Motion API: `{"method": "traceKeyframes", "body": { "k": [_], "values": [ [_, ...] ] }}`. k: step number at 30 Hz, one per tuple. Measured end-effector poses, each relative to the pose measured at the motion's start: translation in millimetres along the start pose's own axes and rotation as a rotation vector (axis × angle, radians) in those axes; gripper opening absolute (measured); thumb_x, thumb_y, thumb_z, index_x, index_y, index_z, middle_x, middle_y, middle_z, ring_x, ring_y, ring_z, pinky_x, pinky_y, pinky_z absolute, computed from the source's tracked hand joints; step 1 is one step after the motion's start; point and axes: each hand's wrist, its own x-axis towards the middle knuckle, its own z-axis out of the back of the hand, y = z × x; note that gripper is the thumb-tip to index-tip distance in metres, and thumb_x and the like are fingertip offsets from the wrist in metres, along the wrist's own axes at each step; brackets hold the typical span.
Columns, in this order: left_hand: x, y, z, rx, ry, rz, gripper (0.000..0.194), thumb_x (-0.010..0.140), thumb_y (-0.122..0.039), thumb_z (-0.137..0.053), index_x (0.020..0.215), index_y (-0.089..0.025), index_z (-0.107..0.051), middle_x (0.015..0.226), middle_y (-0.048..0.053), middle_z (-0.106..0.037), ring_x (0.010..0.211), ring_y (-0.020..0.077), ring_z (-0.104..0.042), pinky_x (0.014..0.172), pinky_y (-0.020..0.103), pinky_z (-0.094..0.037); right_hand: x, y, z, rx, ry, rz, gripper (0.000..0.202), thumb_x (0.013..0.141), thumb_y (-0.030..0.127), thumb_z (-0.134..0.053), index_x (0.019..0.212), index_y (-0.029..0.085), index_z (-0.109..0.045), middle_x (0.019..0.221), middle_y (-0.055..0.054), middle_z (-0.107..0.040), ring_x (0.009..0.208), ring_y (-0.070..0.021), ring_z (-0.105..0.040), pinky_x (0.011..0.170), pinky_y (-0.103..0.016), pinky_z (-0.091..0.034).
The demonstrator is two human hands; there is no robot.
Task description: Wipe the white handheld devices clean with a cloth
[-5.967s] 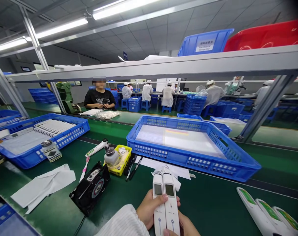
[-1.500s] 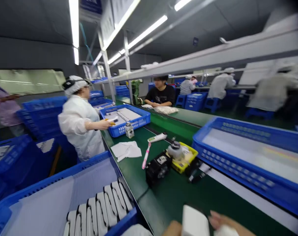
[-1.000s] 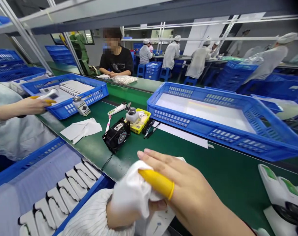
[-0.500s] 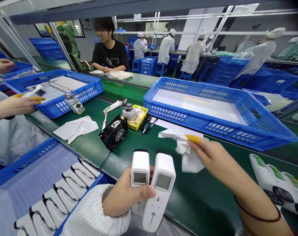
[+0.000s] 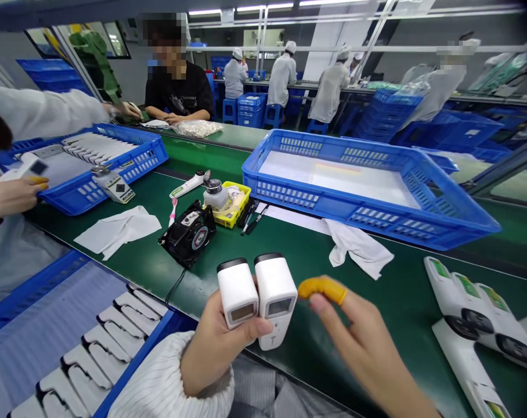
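Cloth: crumpled white wiping cloth (image 5: 359,247) released since half a second ago, now lying on green tabletop (image 5: 394,290) before blue plastic crate (image 5: 420,226). Right hand (image 5: 354,342) empty, grip wide, yellow finger cot (image 5: 322,287) beside the units. Left hand (image 5: 215,348) grip closed on two white handheld thermometers (image 5: 257,296), side by side, long axes tipped forward, dark-capped heads pointing up and away. Wiping judged done.

Bare green worktop (image 5: 389,302) lies open just beyond the hands. A white cloth (image 5: 359,247) and the large blue crate (image 5: 363,217) block the far side, a black fan (image 5: 187,232) the left, white thermometers (image 5: 472,313) the right.
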Motion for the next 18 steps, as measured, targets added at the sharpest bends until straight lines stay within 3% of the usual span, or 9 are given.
{"method": "traceKeyframes", "body": {
  "k": [3, 5, 8, 10, 12, 15, 16, 17, 18],
  "values": [
    [-1.2, 1.8, 3.1, 0.033, 0.006, -0.010, 0.048, 0.072, -0.035, -0.081, 0.110, -0.013, -0.061, 0.103, 0.014, -0.071, 0.100, 0.0337, -0.064, 0.080, 0.039, -0.055, 27.7, -56.9, 16.6, -0.499, -0.133, -0.060, 0.030, 0.096, 0.032, -0.041, 0.113, 0.013, -0.057, 0.115, -0.018, -0.058, 0.105, -0.0338, -0.056, 0.084, -0.046, -0.049],
    [-2.2, 1.2, 4.0, 0.066, 0.007, -0.008, 0.046, 0.072, -0.036, -0.081, 0.106, -0.013, -0.062, 0.101, 0.015, -0.071, 0.098, 0.0345, -0.064, 0.078, 0.039, -0.055, 44.5, -102.2, 25.7, -0.776, -0.075, -0.249, 0.034, 0.092, 0.029, -0.043, 0.113, 0.008, -0.059, 0.131, -0.028, -0.044, 0.111, -0.0432, -0.050, 0.076, -0.052, -0.049],
    [-3.3, -2.5, 4.1, 0.100, 0.017, -0.017, 0.047, 0.071, -0.039, -0.081, 0.106, -0.012, -0.063, 0.099, 0.015, -0.071, 0.096, 0.0351, -0.064, 0.076, 0.040, -0.055, 57.8, -153.7, 30.0, -0.778, -0.071, -0.348, 0.029, 0.090, 0.025, -0.044, 0.101, 0.006, -0.064, 0.104, -0.027, -0.058, 0.090, -0.0395, -0.059, 0.062, -0.044, -0.049],
    [-3.7, -5.4, 4.2, 0.121, 0.026, -0.016, 0.048, 0.071, -0.040, -0.080, 0.107, -0.012, -0.063, 0.100, 0.016, -0.070, 0.096, 0.0354, -0.064, 0.077, 0.041, -0.055, 59.5, -163.4, 29.5, -0.730, -0.110, -0.337, 0.026, 0.090, 0.021, -0.043, 0.089, 0.007, -0.064, 0.087, -0.022, -0.062, 0.078, -0.0338, -0.062, 0.058, -0.039, -0.048],
    [-3.4, -7.5, 4.1, 0.138, 0.025, -0.007, 0.050, 0.071, -0.041, -0.080, 0.107, -0.011, -0.063, 0.101, 0.016, -0.070, 0.096, 0.0349, -0.064, 0.077, 0.041, -0.054, 57.4, -146.9, 29.7, -0.688, -0.180, -0.312, 0.024, 0.091, 0.022, -0.042, 0.089, 0.009, -0.062, 0.086, -0.018, -0.063, 0.074, -0.0302, -0.062, 0.061, -0.037, -0.048],
    [-0.2, -7.6, 1.7, 0.161, 0.001, 0.004, 0.048, 0.070, -0.042, -0.080, 0.104, -0.012, -0.065, 0.098, 0.014, -0.070, 0.091, 0.0314, -0.064, 0.076, 0.038, -0.053, 49.7, -78.4, 30.6, -0.537, -0.312, -0.157, 0.021, 0.095, 0.030, -0.043, 0.094, 0.018, -0.060, 0.086, -0.008, -0.062, 0.077, -0.0241, -0.060, 0.069, -0.033, -0.048],
    [1.5, -6.9, 0.1, 0.169, -0.011, 0.005, 0.045, 0.069, -0.042, -0.080, 0.101, -0.012, -0.066, 0.095, 0.012, -0.070, 0.088, 0.0294, -0.064, 0.074, 0.036, -0.053, 47.0, -49.4, 29.8, -0.355, -0.405, -0.002, 0.015, 0.094, 0.030, -0.049, 0.091, 0.020, -0.060, 0.082, -0.005, -0.061, 0.073, -0.0222, -0.059, 0.068, -0.032, -0.047],
    [3.2, -5.9, -1.8, 0.171, -0.017, 0.011, 0.044, 0.068, -0.041, -0.082, 0.097, -0.012, -0.067, 0.092, 0.011, -0.070, 0.085, 0.0274, -0.064, 0.072, 0.034, -0.053, 45.2, -21.0, 27.9, -0.176, -0.377, 0.160, 0.007, 0.092, 0.025, -0.054, 0.091, 0.023, -0.060, 0.083, -0.003, -0.061, 0.071, -0.0200, -0.058, 0.066, -0.031, -0.047],
    [4.9, -4.9, -3.8, 0.167, -0.016, 0.019, 0.042, 0.066, -0.039, -0.083, 0.094, -0.012, -0.067, 0.088, 0.009, -0.070, 0.082, 0.0256, -0.063, 0.070, 0.032, -0.052, 44.6, 4.5, 24.9, -0.029, -0.267, 0.300, 0.007, 0.091, 0.019, -0.054, 0.091, 0.023, -0.060, 0.087, -0.002, -0.062, 0.073, -0.0187, -0.057, 0.067, -0.030, -0.046]
  ]
}}
